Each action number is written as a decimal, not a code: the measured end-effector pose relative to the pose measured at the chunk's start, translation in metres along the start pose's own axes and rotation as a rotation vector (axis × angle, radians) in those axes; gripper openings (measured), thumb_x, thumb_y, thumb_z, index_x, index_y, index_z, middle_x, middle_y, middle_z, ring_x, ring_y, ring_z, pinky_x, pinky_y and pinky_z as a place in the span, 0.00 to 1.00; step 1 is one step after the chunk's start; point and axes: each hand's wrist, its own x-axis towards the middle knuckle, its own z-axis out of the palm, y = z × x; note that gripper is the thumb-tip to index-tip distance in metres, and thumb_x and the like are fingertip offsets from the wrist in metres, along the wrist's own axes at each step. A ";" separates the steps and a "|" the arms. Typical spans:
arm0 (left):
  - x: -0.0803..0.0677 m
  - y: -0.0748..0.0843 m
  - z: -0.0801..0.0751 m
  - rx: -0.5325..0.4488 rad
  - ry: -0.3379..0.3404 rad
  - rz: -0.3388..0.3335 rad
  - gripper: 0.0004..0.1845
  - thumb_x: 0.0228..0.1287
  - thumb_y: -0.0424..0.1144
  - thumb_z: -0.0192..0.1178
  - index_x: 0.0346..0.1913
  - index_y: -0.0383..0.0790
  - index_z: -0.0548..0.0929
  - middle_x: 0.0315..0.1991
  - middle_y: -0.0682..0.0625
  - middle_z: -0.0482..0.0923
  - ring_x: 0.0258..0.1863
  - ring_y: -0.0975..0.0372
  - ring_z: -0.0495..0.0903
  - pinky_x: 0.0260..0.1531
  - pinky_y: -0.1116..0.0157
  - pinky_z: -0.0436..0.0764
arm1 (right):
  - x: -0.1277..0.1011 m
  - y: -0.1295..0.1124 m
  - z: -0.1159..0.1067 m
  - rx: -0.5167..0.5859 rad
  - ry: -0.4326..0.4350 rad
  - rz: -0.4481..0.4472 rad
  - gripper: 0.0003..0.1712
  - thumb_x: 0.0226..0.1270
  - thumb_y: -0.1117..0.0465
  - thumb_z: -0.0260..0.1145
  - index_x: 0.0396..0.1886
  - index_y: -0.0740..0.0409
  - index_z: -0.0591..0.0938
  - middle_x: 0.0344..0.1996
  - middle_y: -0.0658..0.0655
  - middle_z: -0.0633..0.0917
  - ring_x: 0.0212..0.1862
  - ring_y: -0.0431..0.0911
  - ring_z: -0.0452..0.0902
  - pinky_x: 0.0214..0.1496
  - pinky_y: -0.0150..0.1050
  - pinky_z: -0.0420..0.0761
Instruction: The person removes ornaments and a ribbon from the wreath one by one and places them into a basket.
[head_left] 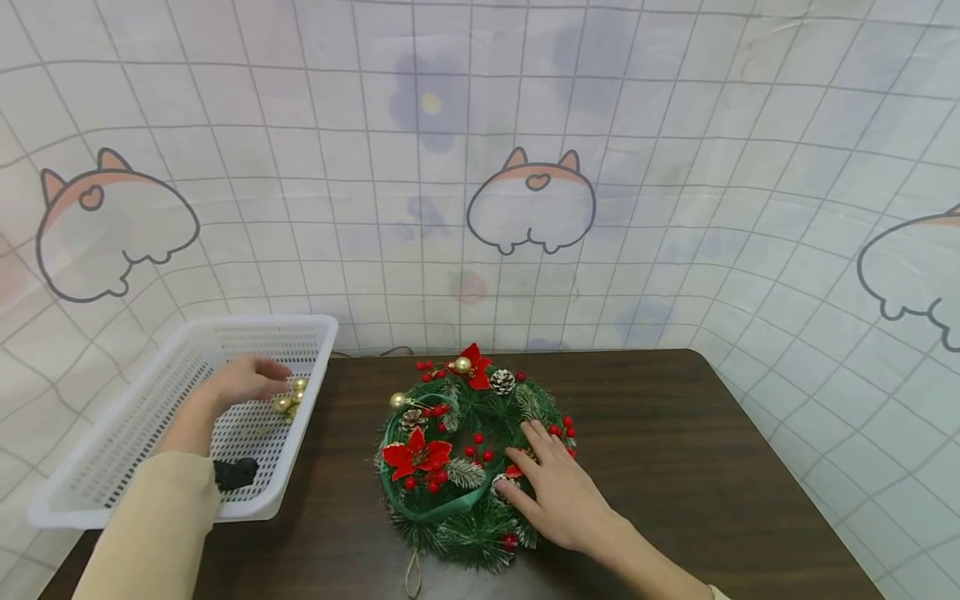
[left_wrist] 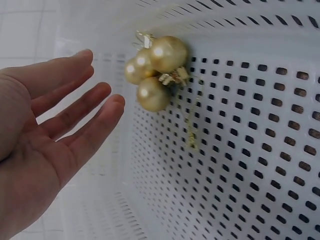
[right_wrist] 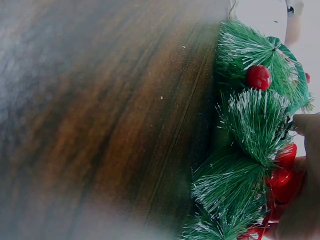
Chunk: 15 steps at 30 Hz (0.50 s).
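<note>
My left hand (head_left: pixel 251 382) reaches into a white plastic basket (head_left: pixel 306 433), its fingers extended and holding nothing. Just beyond the fingertips in the left wrist view, a small cluster of gold ball ornaments (left_wrist: pixel 168 54) with gold strings lies on the perforated basket floor. A green Christmas wreath (head_left: pixel 480 533) with red poinsettias (head_left: pixel 417 455), pinecones (head_left: pixel 502 382), red berries and a green ribbon lies flat on the table. Fingers spread, my right hand (head_left: pixel 558 492) rests on the wreath's right side, partly covering a red flower (right_wrist: pixel 286 182). Two gold balls (head_left: pixel 462 365) sit on the wreath's upper left part.
The dark wooden table (head_left: pixel 675 450) extends to the right of the wreath. A patterned cloth (head_left: pixel 645 208) hangs behind and at the sides. A black object (head_left: pixel 236 473) shows beside the left sleeve. A hanging loop (head_left: pixel 412 575) of cord trails from the wreath's near edge.
</note>
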 end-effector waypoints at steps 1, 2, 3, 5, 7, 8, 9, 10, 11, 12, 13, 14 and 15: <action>0.000 0.001 -0.001 0.002 0.008 0.007 0.26 0.64 0.40 0.62 0.59 0.26 0.73 0.54 0.32 0.74 0.48 0.46 0.77 0.48 0.48 0.76 | 0.000 0.000 0.000 -0.003 0.000 0.001 0.36 0.73 0.34 0.44 0.64 0.54 0.75 0.72 0.63 0.58 0.74 0.55 0.44 0.72 0.54 0.51; -0.001 0.003 -0.001 0.008 0.019 0.009 0.26 0.64 0.41 0.63 0.59 0.27 0.73 0.55 0.32 0.74 0.48 0.46 0.77 0.48 0.48 0.76 | 0.000 0.000 0.000 -0.004 0.000 0.002 0.36 0.73 0.34 0.44 0.64 0.54 0.75 0.72 0.63 0.58 0.74 0.55 0.44 0.72 0.54 0.51; -0.002 0.005 -0.002 0.005 0.026 0.017 0.26 0.64 0.41 0.63 0.59 0.28 0.73 0.55 0.32 0.73 0.49 0.45 0.77 0.48 0.47 0.76 | 0.000 0.000 -0.001 -0.004 0.000 0.002 0.36 0.73 0.34 0.44 0.64 0.54 0.75 0.72 0.63 0.58 0.74 0.55 0.44 0.72 0.54 0.51; -0.004 0.010 -0.003 0.026 0.044 0.038 0.26 0.63 0.42 0.63 0.59 0.29 0.74 0.55 0.33 0.74 0.49 0.45 0.77 0.47 0.46 0.75 | 0.000 0.000 -0.001 -0.003 0.002 0.002 0.37 0.73 0.34 0.44 0.64 0.54 0.75 0.72 0.63 0.58 0.74 0.55 0.44 0.72 0.54 0.51; -0.006 0.016 -0.004 0.038 0.050 0.068 0.26 0.64 0.43 0.63 0.59 0.30 0.74 0.56 0.33 0.73 0.51 0.44 0.76 0.48 0.45 0.74 | 0.000 -0.001 -0.001 0.001 0.004 0.001 0.37 0.73 0.34 0.44 0.64 0.54 0.75 0.72 0.63 0.58 0.74 0.55 0.44 0.72 0.54 0.51; -0.008 0.019 -0.004 0.041 0.054 0.077 0.26 0.65 0.43 0.62 0.59 0.30 0.74 0.56 0.34 0.73 0.52 0.44 0.75 0.48 0.45 0.74 | 0.000 -0.001 -0.001 0.003 0.005 0.001 0.37 0.73 0.34 0.45 0.64 0.55 0.75 0.72 0.63 0.58 0.74 0.55 0.45 0.72 0.54 0.51; -0.009 0.023 -0.005 0.037 0.056 0.092 0.26 0.65 0.44 0.62 0.60 0.30 0.74 0.56 0.34 0.73 0.53 0.43 0.74 0.49 0.44 0.74 | 0.000 -0.001 -0.001 0.003 0.005 0.000 0.36 0.73 0.34 0.45 0.64 0.55 0.75 0.72 0.63 0.58 0.74 0.55 0.45 0.72 0.54 0.52; -0.010 0.026 -0.005 0.041 0.062 0.107 0.25 0.66 0.44 0.62 0.59 0.30 0.74 0.56 0.34 0.73 0.53 0.43 0.73 0.49 0.44 0.74 | 0.000 -0.001 -0.001 0.002 0.006 0.000 0.36 0.73 0.34 0.45 0.64 0.55 0.75 0.72 0.63 0.58 0.74 0.55 0.45 0.72 0.54 0.52; -0.011 0.029 -0.006 0.037 0.064 0.124 0.25 0.66 0.44 0.62 0.59 0.30 0.74 0.56 0.34 0.73 0.54 0.42 0.73 0.49 0.44 0.73 | 0.000 -0.001 -0.001 0.001 0.005 0.000 0.36 0.73 0.34 0.45 0.64 0.55 0.75 0.72 0.63 0.58 0.74 0.55 0.45 0.72 0.54 0.52; -0.012 0.033 -0.006 0.032 0.066 0.137 0.25 0.66 0.44 0.61 0.60 0.30 0.74 0.57 0.34 0.73 0.55 0.42 0.72 0.50 0.44 0.73 | 0.000 -0.001 -0.001 -0.001 0.004 -0.001 0.36 0.73 0.34 0.45 0.64 0.55 0.75 0.72 0.63 0.58 0.74 0.55 0.45 0.72 0.54 0.52; -0.012 0.036 -0.006 0.028 0.070 0.148 0.25 0.66 0.44 0.62 0.59 0.31 0.74 0.56 0.35 0.73 0.56 0.42 0.72 0.51 0.44 0.73 | 0.000 0.000 0.000 -0.003 0.004 -0.001 0.37 0.73 0.34 0.44 0.64 0.55 0.75 0.72 0.63 0.58 0.74 0.55 0.45 0.72 0.54 0.52; -0.013 0.039 -0.006 0.021 0.073 0.161 0.25 0.66 0.44 0.62 0.59 0.31 0.74 0.56 0.35 0.73 0.56 0.42 0.71 0.51 0.44 0.73 | 0.000 0.000 0.000 -0.004 0.003 -0.001 0.37 0.73 0.34 0.44 0.64 0.55 0.75 0.72 0.63 0.58 0.74 0.55 0.44 0.72 0.54 0.52; -0.013 0.042 -0.006 0.019 0.077 0.174 0.24 0.66 0.44 0.62 0.59 0.31 0.75 0.56 0.35 0.74 0.57 0.42 0.71 0.52 0.44 0.73 | 0.000 0.000 0.000 -0.006 0.003 -0.001 0.37 0.73 0.34 0.44 0.64 0.55 0.75 0.72 0.63 0.58 0.74 0.55 0.44 0.72 0.54 0.52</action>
